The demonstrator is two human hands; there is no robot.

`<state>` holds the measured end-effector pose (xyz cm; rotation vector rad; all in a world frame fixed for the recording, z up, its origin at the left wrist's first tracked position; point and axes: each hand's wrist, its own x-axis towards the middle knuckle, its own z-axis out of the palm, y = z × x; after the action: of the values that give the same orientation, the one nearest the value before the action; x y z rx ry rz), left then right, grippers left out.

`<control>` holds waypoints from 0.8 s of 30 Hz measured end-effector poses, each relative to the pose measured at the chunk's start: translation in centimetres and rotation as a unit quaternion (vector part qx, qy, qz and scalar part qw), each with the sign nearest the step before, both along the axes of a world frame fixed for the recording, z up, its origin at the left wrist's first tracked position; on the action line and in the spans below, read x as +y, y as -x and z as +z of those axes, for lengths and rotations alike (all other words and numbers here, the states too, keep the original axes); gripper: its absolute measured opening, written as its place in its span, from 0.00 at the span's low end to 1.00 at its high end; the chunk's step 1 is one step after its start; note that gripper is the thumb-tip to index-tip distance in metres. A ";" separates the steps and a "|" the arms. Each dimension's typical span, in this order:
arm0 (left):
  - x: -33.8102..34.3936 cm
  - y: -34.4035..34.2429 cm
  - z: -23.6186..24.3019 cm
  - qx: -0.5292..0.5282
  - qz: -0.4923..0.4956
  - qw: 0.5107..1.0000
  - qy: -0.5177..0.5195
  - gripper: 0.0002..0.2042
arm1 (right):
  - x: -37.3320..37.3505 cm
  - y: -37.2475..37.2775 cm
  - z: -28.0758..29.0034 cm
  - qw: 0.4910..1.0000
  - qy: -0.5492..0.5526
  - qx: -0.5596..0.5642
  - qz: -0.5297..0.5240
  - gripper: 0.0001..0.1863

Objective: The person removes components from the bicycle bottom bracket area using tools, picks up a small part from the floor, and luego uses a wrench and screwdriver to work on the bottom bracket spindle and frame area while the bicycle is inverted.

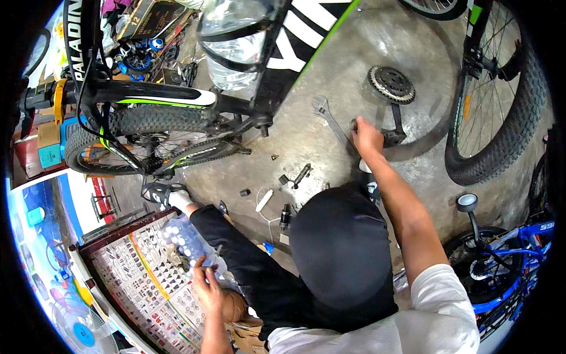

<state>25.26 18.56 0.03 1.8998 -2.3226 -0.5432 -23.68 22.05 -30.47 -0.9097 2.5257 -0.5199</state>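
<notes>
The wrench [335, 125] is lying just left of the right hand [368, 139], its long axis running from upper left to lower right. That hand — the nearer one — is pinching a small dark part [354, 124]. The left hand [207, 287] is touching a clear plastic bag [200, 245]; whether it is gripping, I cannot tell. The concrete floor [330, 68] is carrying the chainring [391, 84] — a bicycle [156, 118] is standing leftward.

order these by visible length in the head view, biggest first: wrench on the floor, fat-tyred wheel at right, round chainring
1. Fat-tyred wheel
2. Wrench
3. Chainring
</notes>
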 end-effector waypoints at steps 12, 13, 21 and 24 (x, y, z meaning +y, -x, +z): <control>3.8 4.2 -1.6 0.084 0.086 0.985 -0.126 0.14 | -1.1 1.4 -1.2 0.998 0.046 -0.033 0.023 0.27; 3.6 4.3 -1.9 0.088 0.087 0.984 -0.132 0.15 | -0.1 1.2 -0.6 0.995 0.046 -0.087 -0.006 0.27; 5.0 0.9 -2.5 0.213 0.066 0.973 -0.059 0.12 | 13.7 -1.7 2.4 0.920 0.227 -0.271 -0.166 0.25; 3.1 -0.6 -1.1 0.186 -0.017 0.980 0.067 0.05 | 17.6 1.6 9.4 0.886 0.283 -0.296 -0.217 0.27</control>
<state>25.82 21.69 -1.08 1.5476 -2.0952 -0.6622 -25.25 39.67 -21.02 -0.2493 2.0015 -1.4786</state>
